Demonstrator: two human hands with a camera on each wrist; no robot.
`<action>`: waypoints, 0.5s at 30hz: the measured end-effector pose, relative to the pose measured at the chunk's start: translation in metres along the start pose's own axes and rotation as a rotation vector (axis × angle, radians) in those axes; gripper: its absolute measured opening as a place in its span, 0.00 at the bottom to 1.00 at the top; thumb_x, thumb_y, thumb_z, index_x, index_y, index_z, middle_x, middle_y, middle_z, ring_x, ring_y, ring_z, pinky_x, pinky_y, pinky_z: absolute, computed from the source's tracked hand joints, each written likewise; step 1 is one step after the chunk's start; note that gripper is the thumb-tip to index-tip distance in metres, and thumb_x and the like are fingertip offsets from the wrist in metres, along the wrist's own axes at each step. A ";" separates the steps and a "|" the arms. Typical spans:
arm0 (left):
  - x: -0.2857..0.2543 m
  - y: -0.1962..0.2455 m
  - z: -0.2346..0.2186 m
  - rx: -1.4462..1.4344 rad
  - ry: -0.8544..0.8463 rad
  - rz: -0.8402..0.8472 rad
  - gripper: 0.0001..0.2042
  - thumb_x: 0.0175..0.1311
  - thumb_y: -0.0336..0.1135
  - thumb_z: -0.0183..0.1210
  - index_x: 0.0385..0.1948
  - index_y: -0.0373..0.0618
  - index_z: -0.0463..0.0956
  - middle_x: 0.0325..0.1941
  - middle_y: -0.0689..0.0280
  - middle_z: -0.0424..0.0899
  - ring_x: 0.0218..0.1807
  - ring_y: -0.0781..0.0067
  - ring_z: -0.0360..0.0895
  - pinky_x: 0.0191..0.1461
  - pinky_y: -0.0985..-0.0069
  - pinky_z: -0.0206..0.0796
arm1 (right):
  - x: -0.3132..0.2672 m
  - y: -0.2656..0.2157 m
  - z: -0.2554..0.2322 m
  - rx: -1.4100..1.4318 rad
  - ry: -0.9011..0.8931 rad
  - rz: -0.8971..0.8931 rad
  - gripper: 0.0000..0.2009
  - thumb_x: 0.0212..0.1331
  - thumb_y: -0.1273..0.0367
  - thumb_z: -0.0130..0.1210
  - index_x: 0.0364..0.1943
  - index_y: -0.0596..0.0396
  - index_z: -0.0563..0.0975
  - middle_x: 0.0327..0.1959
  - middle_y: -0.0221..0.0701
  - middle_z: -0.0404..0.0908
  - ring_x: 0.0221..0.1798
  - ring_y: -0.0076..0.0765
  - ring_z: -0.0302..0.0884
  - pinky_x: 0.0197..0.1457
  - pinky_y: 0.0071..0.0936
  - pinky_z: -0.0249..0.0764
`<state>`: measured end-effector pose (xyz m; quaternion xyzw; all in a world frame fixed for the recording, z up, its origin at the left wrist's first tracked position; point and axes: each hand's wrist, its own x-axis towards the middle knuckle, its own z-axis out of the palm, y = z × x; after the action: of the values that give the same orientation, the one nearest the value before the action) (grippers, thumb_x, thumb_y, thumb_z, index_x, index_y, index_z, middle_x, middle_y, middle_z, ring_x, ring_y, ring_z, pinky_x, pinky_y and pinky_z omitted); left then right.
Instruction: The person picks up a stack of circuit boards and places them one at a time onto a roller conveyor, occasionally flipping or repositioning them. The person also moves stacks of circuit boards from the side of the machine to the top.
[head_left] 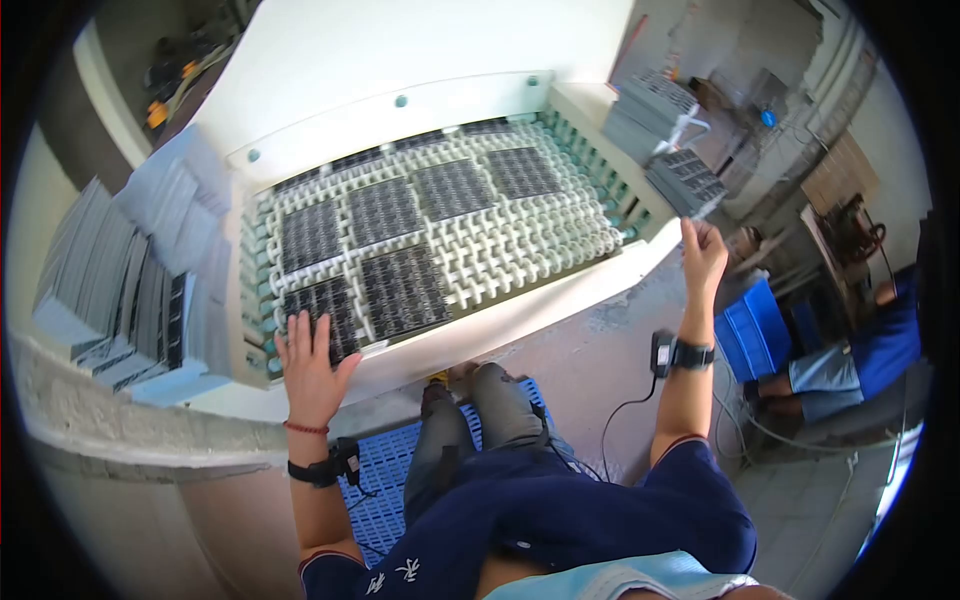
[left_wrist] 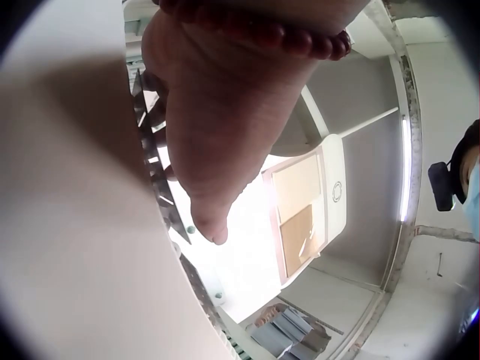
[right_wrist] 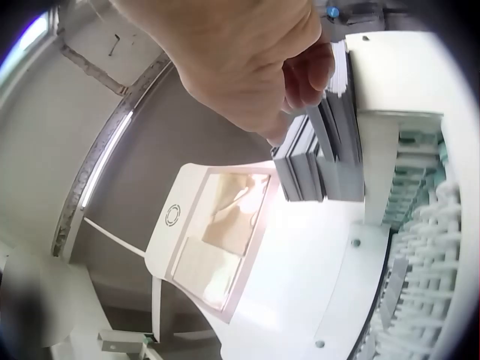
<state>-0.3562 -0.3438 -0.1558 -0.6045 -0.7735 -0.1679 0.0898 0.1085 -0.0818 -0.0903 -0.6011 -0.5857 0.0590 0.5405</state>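
My left hand (head_left: 315, 375) lies with spread, straight fingers on a dark patterned panel (head_left: 335, 305) at the near left corner of a white roller bed. Right beside that panel is another dark panel (head_left: 405, 290); a row of similar panels lies farther back on the rollers (head_left: 520, 240). In the left wrist view, my thumb (left_wrist: 217, 225) points down past the panel's edge. Raised beyond the bed's right end, my right hand (head_left: 705, 255) has curled fingers with nothing visible in them. From the right wrist, its fingers overlap a stack of grey-edged panels (right_wrist: 304, 169).
Upright stacks of panels (head_left: 85, 275) stand left of the bed, and more panel stacks (head_left: 650, 105) are at its right. A white rim (head_left: 520, 320) borders the near side. A blue bin (head_left: 752, 330) and another seated person (head_left: 885, 335) are at right. Blue slatted mats (head_left: 385, 490) lie underfoot.
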 end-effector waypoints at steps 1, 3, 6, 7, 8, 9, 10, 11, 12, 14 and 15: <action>0.000 0.002 -0.002 0.004 0.010 0.001 0.32 0.52 0.53 0.55 0.56 0.42 0.61 0.62 0.49 0.56 0.66 0.48 0.48 0.66 0.52 0.34 | 0.018 0.012 -0.006 -0.043 0.048 -0.038 0.18 0.45 0.58 0.62 0.25 0.63 0.76 0.15 0.28 0.72 0.23 0.23 0.70 0.28 0.21 0.67; -0.002 0.007 -0.006 -0.003 0.018 0.020 0.32 0.52 0.52 0.55 0.57 0.41 0.60 0.63 0.49 0.54 0.66 0.48 0.47 0.67 0.51 0.34 | 0.047 0.031 -0.006 -0.071 0.073 -0.038 0.21 0.43 0.56 0.63 0.28 0.63 0.75 0.17 0.29 0.72 0.24 0.24 0.70 0.30 0.21 0.67; -0.007 0.017 -0.014 -0.029 0.037 0.043 0.32 0.52 0.48 0.57 0.56 0.41 0.60 0.64 0.49 0.53 0.67 0.48 0.45 0.66 0.51 0.35 | 0.063 0.025 -0.006 -0.160 0.038 -0.038 0.28 0.38 0.52 0.65 0.35 0.63 0.74 0.21 0.30 0.73 0.26 0.26 0.71 0.32 0.22 0.68; -0.009 0.019 -0.016 -0.026 0.038 0.038 0.32 0.52 0.48 0.57 0.56 0.41 0.60 0.64 0.49 0.53 0.67 0.48 0.45 0.66 0.51 0.35 | 0.066 0.021 -0.003 -0.231 -0.006 -0.025 0.31 0.36 0.51 0.66 0.38 0.63 0.73 0.23 0.31 0.73 0.26 0.27 0.71 0.33 0.22 0.68; -0.013 0.019 -0.018 -0.041 0.029 0.043 0.32 0.52 0.48 0.57 0.56 0.40 0.60 0.64 0.49 0.53 0.67 0.48 0.45 0.66 0.51 0.35 | 0.071 0.028 -0.001 -0.276 -0.009 -0.043 0.32 0.34 0.53 0.68 0.40 0.64 0.72 0.25 0.31 0.73 0.25 0.26 0.72 0.29 0.22 0.70; -0.016 0.019 -0.021 -0.055 0.018 0.049 0.31 0.52 0.48 0.57 0.56 0.40 0.61 0.64 0.49 0.52 0.67 0.47 0.45 0.66 0.50 0.35 | 0.070 0.025 -0.003 -0.270 -0.016 -0.040 0.32 0.34 0.53 0.68 0.40 0.64 0.72 0.25 0.31 0.73 0.25 0.26 0.72 0.29 0.22 0.70; -0.019 0.020 -0.024 -0.075 0.025 0.035 0.31 0.52 0.47 0.57 0.55 0.39 0.61 0.64 0.48 0.51 0.67 0.46 0.45 0.66 0.50 0.37 | 0.069 0.017 -0.008 -0.207 -0.025 0.042 0.33 0.33 0.55 0.69 0.41 0.65 0.70 0.26 0.31 0.73 0.25 0.25 0.72 0.26 0.20 0.71; -0.022 0.019 -0.027 -0.069 0.023 0.029 0.31 0.52 0.47 0.57 0.55 0.39 0.61 0.64 0.48 0.51 0.67 0.46 0.45 0.66 0.50 0.37 | 0.070 0.013 -0.010 -0.146 -0.033 0.122 0.33 0.33 0.58 0.70 0.43 0.65 0.69 0.26 0.31 0.73 0.24 0.24 0.72 0.22 0.19 0.71; -0.026 0.018 -0.031 -0.098 0.029 0.023 0.31 0.52 0.47 0.57 0.55 0.39 0.61 0.64 0.48 0.51 0.66 0.46 0.46 0.66 0.50 0.38 | 0.077 0.026 -0.012 -0.085 -0.044 0.157 0.33 0.34 0.62 0.70 0.44 0.68 0.67 0.26 0.32 0.74 0.23 0.23 0.73 0.18 0.17 0.71; -0.033 0.015 -0.037 -0.127 0.032 0.009 0.31 0.52 0.47 0.57 0.55 0.39 0.61 0.64 0.47 0.50 0.66 0.45 0.46 0.65 0.51 0.39 | 0.083 0.040 -0.020 0.194 -0.139 0.292 0.28 0.40 0.63 0.67 0.43 0.66 0.69 0.25 0.31 0.74 0.23 0.22 0.73 0.20 0.18 0.73; -0.035 0.014 -0.039 -0.148 0.040 0.012 0.30 0.52 0.46 0.57 0.55 0.38 0.61 0.64 0.47 0.51 0.66 0.44 0.46 0.65 0.51 0.40 | 0.084 0.039 -0.025 0.337 -0.201 0.378 0.24 0.42 0.63 0.66 0.40 0.64 0.71 0.25 0.30 0.74 0.23 0.22 0.73 0.21 0.18 0.73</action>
<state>-0.3363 -0.3874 -0.1293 -0.6106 -0.7534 -0.2363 0.0612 0.1765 -0.0212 -0.0606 -0.5924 -0.4957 0.3151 0.5514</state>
